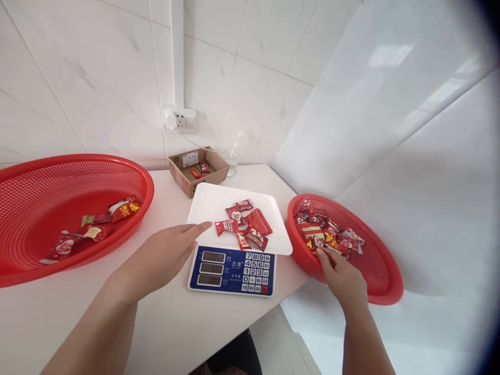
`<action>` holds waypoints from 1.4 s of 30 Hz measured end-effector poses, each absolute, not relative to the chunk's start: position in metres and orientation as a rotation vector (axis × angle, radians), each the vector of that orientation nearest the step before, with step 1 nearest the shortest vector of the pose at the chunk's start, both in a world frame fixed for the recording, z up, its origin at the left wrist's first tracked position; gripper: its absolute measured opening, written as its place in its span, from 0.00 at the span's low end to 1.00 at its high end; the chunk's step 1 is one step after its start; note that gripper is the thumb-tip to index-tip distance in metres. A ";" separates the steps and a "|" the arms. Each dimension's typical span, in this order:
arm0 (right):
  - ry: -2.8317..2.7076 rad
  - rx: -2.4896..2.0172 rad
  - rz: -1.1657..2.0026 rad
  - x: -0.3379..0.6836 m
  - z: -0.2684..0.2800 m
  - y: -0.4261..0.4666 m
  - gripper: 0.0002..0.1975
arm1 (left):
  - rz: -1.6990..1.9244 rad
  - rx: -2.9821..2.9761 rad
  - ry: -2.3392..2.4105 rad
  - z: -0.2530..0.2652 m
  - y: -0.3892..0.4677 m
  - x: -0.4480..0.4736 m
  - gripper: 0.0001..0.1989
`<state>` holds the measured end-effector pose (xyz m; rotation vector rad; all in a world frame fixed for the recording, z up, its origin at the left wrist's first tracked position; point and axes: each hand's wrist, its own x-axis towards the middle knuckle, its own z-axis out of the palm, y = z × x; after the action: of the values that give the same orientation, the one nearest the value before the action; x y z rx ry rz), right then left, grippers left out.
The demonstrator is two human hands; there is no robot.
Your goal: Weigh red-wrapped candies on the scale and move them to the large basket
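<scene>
My left hand (167, 255) reaches over the left side of the digital scale (230, 271), its fingers stretched out and holding nothing. Its fingertips are close to a red snack packet (226, 226). Several small red wrapped snacks, among them a dark red packet (255, 238), lie in a loose pile on the white weighing tray (207, 203). At the right, my right hand (341, 273) dips into a red basket (378, 278) of mixed snack packets. Thumb and fingers pinch a small packet (318, 242) there; the fingertips partly cover it.
A larger red basket (78, 164) on the left holds several snack packets. Behind the scale, a cardboard box (182, 179) contains a few packets, with a clear plastic bottle (234, 148) beside it. A wall socket (180, 121) is above. The white table (164, 323) ends near the right basket.
</scene>
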<state>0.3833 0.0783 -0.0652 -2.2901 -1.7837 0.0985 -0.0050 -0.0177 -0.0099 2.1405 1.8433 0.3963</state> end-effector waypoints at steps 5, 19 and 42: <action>-1.721 -2.306 -0.016 0.379 -0.067 0.075 0.26 | 0.642 2.107 1.837 -0.006 -0.017 -0.001 0.22; -1.680 -2.366 -0.027 0.371 -0.064 0.070 0.25 | 0.738 2.070 1.877 -0.009 -0.015 0.001 0.19; -1.642 -2.337 -0.072 0.374 -0.070 0.072 0.21 | 0.566 2.375 1.702 -0.052 0.016 0.019 0.17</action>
<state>0.3738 0.0719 -0.0700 -2.3373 -1.6421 -0.0716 0.0193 0.0158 -0.0524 2.3751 1.7023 0.5664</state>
